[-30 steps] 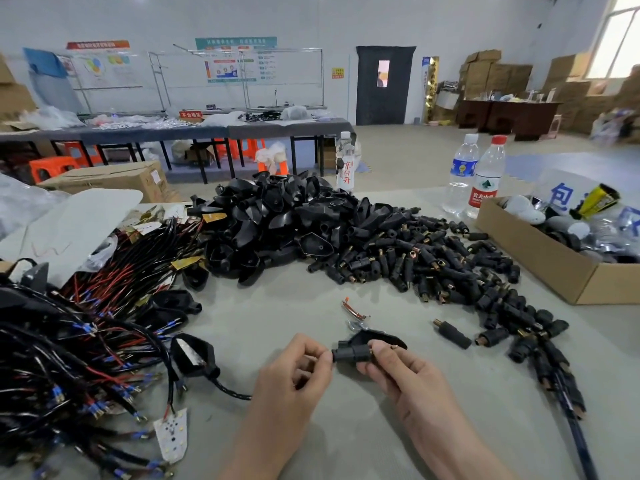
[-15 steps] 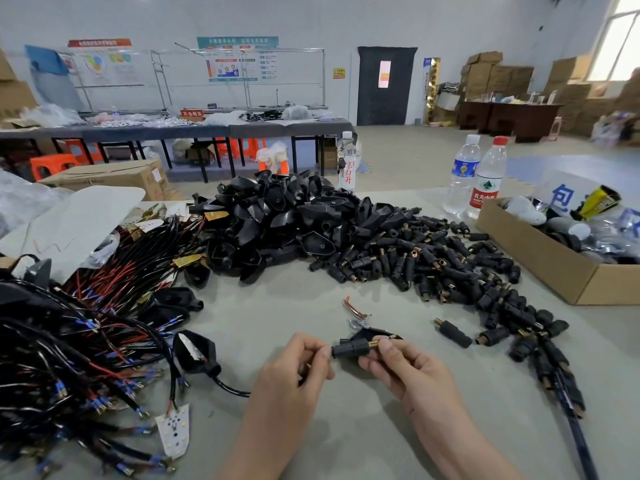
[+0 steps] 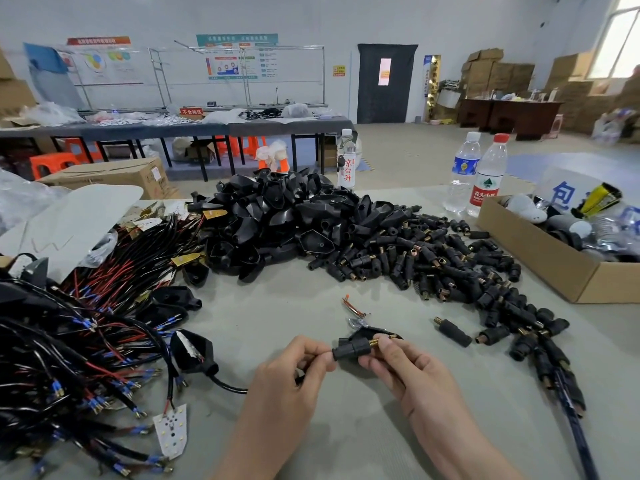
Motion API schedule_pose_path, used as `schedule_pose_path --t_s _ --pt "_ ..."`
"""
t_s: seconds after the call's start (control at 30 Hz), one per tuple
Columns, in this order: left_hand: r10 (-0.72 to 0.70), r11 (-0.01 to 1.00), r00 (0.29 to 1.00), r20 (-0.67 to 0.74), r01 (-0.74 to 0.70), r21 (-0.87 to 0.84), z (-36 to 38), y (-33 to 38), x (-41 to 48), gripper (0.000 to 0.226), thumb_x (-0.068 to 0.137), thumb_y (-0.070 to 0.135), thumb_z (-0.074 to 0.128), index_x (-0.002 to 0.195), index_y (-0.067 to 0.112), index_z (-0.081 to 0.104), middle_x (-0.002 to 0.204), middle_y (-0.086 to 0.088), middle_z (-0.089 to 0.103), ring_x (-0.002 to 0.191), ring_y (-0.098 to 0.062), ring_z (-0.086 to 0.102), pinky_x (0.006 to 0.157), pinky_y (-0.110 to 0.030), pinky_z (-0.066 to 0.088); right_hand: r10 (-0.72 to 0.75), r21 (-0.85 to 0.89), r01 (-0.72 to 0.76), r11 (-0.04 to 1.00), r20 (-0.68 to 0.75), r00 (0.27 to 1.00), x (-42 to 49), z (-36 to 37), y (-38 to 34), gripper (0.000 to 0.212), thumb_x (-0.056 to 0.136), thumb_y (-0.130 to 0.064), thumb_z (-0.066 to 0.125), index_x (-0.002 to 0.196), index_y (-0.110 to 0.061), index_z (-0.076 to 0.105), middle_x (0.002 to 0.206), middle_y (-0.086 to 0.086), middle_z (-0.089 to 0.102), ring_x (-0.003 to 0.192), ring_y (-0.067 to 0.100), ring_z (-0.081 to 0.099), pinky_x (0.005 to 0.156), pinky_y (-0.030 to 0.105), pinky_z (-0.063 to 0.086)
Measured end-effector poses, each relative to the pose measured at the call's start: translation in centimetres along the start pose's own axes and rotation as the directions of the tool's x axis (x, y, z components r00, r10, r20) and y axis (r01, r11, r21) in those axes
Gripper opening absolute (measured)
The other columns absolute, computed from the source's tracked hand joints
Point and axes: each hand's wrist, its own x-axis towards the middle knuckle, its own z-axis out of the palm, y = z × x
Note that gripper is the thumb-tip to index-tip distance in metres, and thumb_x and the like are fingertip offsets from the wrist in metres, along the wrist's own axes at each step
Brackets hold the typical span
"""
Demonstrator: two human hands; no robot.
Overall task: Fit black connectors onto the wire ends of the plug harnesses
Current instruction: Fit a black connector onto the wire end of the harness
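Observation:
Between my two hands, just above the table's near middle, is a black connector point(image 3: 350, 348) with a brass threaded tip pointing right. My left hand point(image 3: 298, 370) pinches its left end, where a black cable runs off to the left. My right hand point(image 3: 401, 367) pinches the connector's right part near the brass tip. A black plug shell point(image 3: 375, 331) lies right behind the connector. A heap of loose black connectors point(image 3: 433, 261) spreads across the right middle. Plug harnesses point(image 3: 76, 344) with red and black wires lie tangled at the left.
A mound of black plug shells point(image 3: 277, 220) fills the table's middle back. One loose connector point(image 3: 453, 331) lies right of my hands. A cardboard box point(image 3: 540, 251) of parts stands at the right, two water bottles point(image 3: 476, 174) behind it. A small white LED board point(image 3: 171, 429) lies front left.
The connector has turned in my fingers, so its brass tip now shows at the right. My right hand's fingers shifted along it. Both hands stayed in place.

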Motion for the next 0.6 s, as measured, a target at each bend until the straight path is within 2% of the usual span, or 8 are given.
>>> schedule_pose_path --t_s 0.1,0.2,0.3,0.4,0.47,0.6 --pt "0.064 0.997 0.998 -0.019 -0.064 0.042 0.1 0.3 0.0 0.003 0.092 0.041 0.063 0.094 0.040 0.061 0.083 0.020 0.067 0.066 -0.001 0.056 0.062 -0.013 0.041 -0.006 0.012 0.006 1.000 -0.019 1.000 0.1 -0.1 0.0 0.021 0.076 -0.022 0.071 0.082 -0.003 0.078 0.095 0.021 0.074 0.088 0.024 0.075 0.068 0.015 0.056" --pt "0.067 0.992 0.998 0.007 -0.067 0.111 0.3 0.4 -0.2 0.027 0.081 0.061 0.059 0.104 0.049 0.051 0.089 0.019 0.060 0.074 -0.010 0.057 0.072 -0.026 0.049 0.005 -0.007 -0.005 1.000 -0.014 1.000 0.0 0.0 0.0 0.030 0.075 -0.024 0.071 0.089 0.002 0.073 0.096 0.023 0.074 0.089 0.025 0.075 0.066 0.016 0.057" --pt "0.079 0.977 0.996 -0.028 -0.071 0.203 0.1 0.2 -0.3 0.031 0.083 0.059 0.060 0.110 0.057 0.043 0.084 0.020 0.059 0.073 -0.003 0.059 0.072 -0.032 0.053 0.031 -0.061 -0.029 0.998 0.031 0.999 -0.2 0.1 -0.2 0.037 0.075 -0.029 0.071 0.095 0.001 0.071 0.098 0.021 0.075 0.088 0.026 0.075 0.066 0.018 0.057" --pt "0.157 0.939 0.987 -0.031 -0.140 0.315 -0.2 0.6 -0.3 0.029 0.090 0.061 0.050 0.117 0.048 0.049 0.082 0.027 0.058 0.072 0.004 0.058 0.068 -0.024 0.052 0.034 -0.125 -0.029 0.992 0.042 0.999 -0.3 0.3 -0.5 0.034 0.075 -0.033 0.070 0.092 -0.003 0.070 0.097 0.020 0.075 0.088 0.027 0.075 0.065 0.020 0.058" --pt "0.190 0.910 0.981 -0.021 -0.168 0.380 -0.3 1.0 -0.3 0.024 0.091 0.054 0.051 0.112 0.043 0.055 0.089 0.025 0.060 0.072 0.003 0.058 0.065 -0.021 0.048 0.015 -0.164 -0.011 0.986 0.023 1.000 -0.3 0.3 -0.7 0.032 0.076 -0.032 0.070 0.091 -0.003 0.070 0.094 0.019 0.076 0.086 0.027 0.075 0.064 0.021 0.058" --pt "0.221 0.887 0.975 0.016 -0.208 0.413 -0.3 1.2 -0.3 0.013 0.091 0.040 0.065 0.104 0.038 0.063 0.085 0.023 0.064 0.070 -0.003 0.062 0.064 -0.021 0.048 -0.019 -0.230 0.011 0.973 -0.033 0.999 0.0 -0.2 -1.0 0.021 0.090 -0.020 0.065 0.096 -0.001 0.069 0.092 0.015 0.077 0.081 0.026 0.076 0.060 0.022 0.058"
